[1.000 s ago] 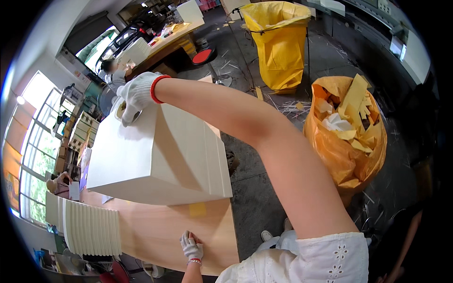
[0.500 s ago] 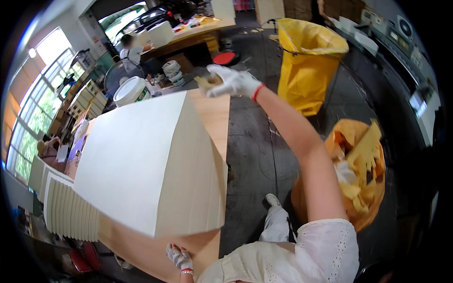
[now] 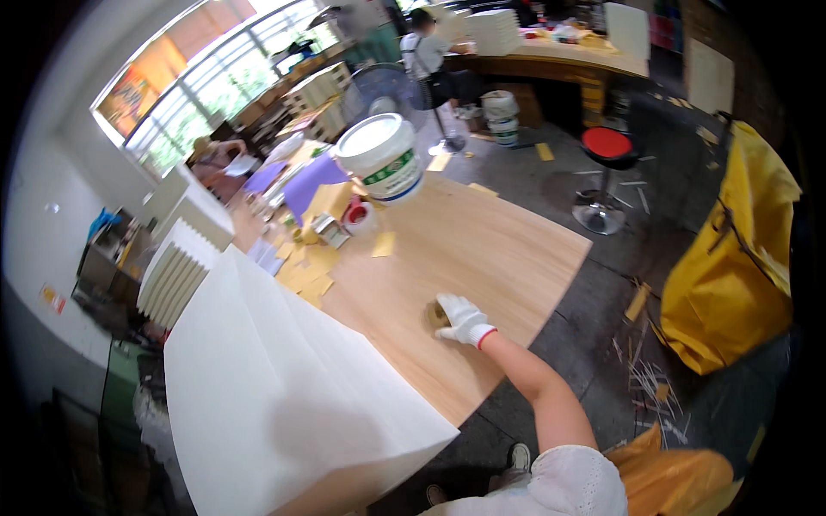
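Observation:
On the wooden table [image 3: 490, 236], my right hand [image 3: 465, 322], in a white glove with a red cuff, is closed around a brownish roll of tape [image 3: 435, 316]. The roll is at or just above the tabletop; I cannot tell whether it touches. To its left and nearer to me rises a big stack of white sheets or boards [image 3: 267, 387], slightly blurred. Its near part runs toward the lower edge of the view. My left hand is out of sight.
A white bucket [image 3: 379, 155] stands at the table's far edge, near yellow paper scraps [image 3: 311, 268] and a purple sheet [image 3: 310, 182]. At right are a red stool [image 3: 607, 144], a yellow bag [image 3: 731, 258] and an orange bag [image 3: 671, 477]. A person [image 3: 423, 52] sits farther back.
The view has swung left. My right hand, raised beyond the stack before, is now down by the tabletop with the tape. My left hand, seen earlier at the near table edge, has left the view.

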Demonstrator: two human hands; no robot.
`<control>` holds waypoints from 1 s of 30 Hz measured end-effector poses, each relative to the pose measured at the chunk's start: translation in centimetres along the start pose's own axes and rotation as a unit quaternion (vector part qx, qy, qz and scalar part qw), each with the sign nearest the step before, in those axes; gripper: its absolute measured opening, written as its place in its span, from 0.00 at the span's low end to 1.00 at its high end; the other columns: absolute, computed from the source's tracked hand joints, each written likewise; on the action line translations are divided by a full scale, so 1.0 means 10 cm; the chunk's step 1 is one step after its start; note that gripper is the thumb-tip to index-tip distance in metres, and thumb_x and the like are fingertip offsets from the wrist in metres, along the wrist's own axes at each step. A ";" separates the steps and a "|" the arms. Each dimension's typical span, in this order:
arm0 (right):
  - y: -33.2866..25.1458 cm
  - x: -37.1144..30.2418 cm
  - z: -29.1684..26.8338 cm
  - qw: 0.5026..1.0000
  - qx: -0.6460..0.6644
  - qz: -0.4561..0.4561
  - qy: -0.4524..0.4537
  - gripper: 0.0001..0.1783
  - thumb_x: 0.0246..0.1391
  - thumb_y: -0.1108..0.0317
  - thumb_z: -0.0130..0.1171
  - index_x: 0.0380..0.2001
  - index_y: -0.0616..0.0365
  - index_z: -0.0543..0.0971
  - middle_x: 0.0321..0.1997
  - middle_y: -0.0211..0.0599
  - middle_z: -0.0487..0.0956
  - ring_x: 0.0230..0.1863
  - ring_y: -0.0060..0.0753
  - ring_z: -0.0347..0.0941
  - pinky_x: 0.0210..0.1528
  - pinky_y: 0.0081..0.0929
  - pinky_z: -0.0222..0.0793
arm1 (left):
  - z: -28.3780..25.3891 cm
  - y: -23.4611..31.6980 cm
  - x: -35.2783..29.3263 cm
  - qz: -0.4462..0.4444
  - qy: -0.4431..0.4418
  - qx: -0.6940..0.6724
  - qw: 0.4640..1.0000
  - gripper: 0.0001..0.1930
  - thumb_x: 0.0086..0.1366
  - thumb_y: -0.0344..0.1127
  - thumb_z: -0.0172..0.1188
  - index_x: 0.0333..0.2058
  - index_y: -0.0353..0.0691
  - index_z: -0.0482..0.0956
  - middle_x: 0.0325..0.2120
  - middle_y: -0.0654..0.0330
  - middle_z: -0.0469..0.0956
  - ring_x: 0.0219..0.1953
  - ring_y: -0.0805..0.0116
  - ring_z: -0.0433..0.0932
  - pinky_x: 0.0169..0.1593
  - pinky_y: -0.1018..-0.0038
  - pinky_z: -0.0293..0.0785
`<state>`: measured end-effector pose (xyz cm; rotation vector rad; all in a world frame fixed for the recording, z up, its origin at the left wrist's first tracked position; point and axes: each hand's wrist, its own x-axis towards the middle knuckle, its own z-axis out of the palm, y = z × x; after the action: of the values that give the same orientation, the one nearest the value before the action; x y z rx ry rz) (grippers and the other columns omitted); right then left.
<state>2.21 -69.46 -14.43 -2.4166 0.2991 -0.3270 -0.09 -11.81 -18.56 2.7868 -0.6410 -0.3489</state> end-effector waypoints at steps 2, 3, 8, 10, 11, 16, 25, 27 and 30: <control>0.05 0.54 0.16 0.998 0.024 0.016 0.060 0.51 0.41 0.51 0.70 0.65 0.57 0.57 0.68 0.52 0.58 0.65 0.52 0.57 0.66 0.39 0.55 | -0.05 0.08 0.01 -0.013 -0.008 -0.003 1.000 0.26 0.64 0.42 0.50 0.59 0.37 0.64 0.61 0.46 0.62 0.62 0.46 0.60 0.64 0.56 0.56; 0.05 0.79 0.26 0.997 0.020 0.028 0.070 0.50 0.44 0.52 0.69 0.66 0.57 0.55 0.69 0.53 0.55 0.67 0.52 0.55 0.68 0.39 0.53 | -0.06 0.11 -0.03 -0.023 -0.010 -0.005 1.000 0.27 0.64 0.42 0.50 0.59 0.38 0.64 0.61 0.46 0.61 0.62 0.46 0.60 0.64 0.56 0.56; 0.03 1.45 0.66 0.964 0.097 0.052 0.240 0.34 0.54 0.53 0.59 0.60 0.55 0.64 0.64 0.50 0.63 0.62 0.52 0.60 0.64 0.42 0.56 | 0.01 0.15 -0.12 -0.050 -0.023 -0.022 0.998 0.27 0.64 0.43 0.49 0.60 0.39 0.64 0.62 0.47 0.61 0.63 0.47 0.59 0.65 0.56 0.55; -0.02 1.40 0.61 0.980 0.056 0.088 0.167 0.26 0.55 0.55 0.58 0.54 0.53 0.70 0.59 0.48 0.68 0.57 0.52 0.64 0.60 0.43 0.59 | 0.05 0.14 -0.20 -0.063 -0.028 -0.029 0.997 0.27 0.64 0.44 0.49 0.60 0.40 0.64 0.62 0.47 0.61 0.63 0.47 0.59 0.65 0.56 0.55; -0.01 1.43 0.65 0.995 0.009 0.045 0.092 0.20 0.55 0.57 0.57 0.48 0.50 0.73 0.52 0.44 0.71 0.50 0.50 0.67 0.56 0.46 0.58 | 0.03 0.11 -0.26 -0.069 -0.032 -0.030 0.997 0.27 0.64 0.44 0.49 0.60 0.40 0.64 0.62 0.47 0.61 0.63 0.47 0.58 0.65 0.56 0.54; 0.01 1.72 0.70 0.991 -0.108 -0.058 0.050 0.23 0.56 0.52 0.53 0.51 0.50 0.72 0.60 0.42 0.68 0.62 0.45 0.61 0.67 0.50 0.47 | -0.09 0.09 -0.28 -0.065 -0.027 -0.030 0.997 0.27 0.65 0.45 0.48 0.60 0.41 0.64 0.63 0.48 0.60 0.64 0.47 0.58 0.66 0.56 0.53; -0.10 1.35 0.85 0.984 -0.098 -0.140 0.040 0.27 0.57 0.52 0.51 0.56 0.52 0.70 0.64 0.41 0.67 0.65 0.44 0.59 0.68 0.47 0.48 | 0.23 -0.03 -0.68 -0.063 -0.008 -0.059 0.996 0.27 0.66 0.48 0.47 0.61 0.44 0.64 0.64 0.49 0.59 0.65 0.47 0.56 0.67 0.57 0.52; -0.34 0.82 0.83 0.986 -0.034 -0.164 0.018 0.25 0.58 0.53 0.50 0.55 0.54 0.72 0.61 0.43 0.70 0.62 0.46 0.64 0.65 0.44 0.54 | 0.24 -0.10 -0.80 -0.049 0.008 -0.045 0.998 0.27 0.66 0.48 0.46 0.61 0.44 0.64 0.64 0.49 0.59 0.65 0.48 0.56 0.67 0.57 0.51; -0.66 -0.05 0.76 0.974 0.177 -0.141 0.024 0.22 0.61 0.56 0.49 0.54 0.57 0.74 0.57 0.45 0.74 0.57 0.46 0.70 0.61 0.38 0.63 | 0.04 0.00 -0.78 -0.094 0.006 0.092 0.991 0.26 0.68 0.50 0.44 0.61 0.45 0.66 0.63 0.52 0.62 0.66 0.51 0.56 0.67 0.55 0.50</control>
<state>4.94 -59.88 -15.89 -2.0982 -0.0810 -0.5187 -7.06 -8.34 -17.61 3.0326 -0.4283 -0.3236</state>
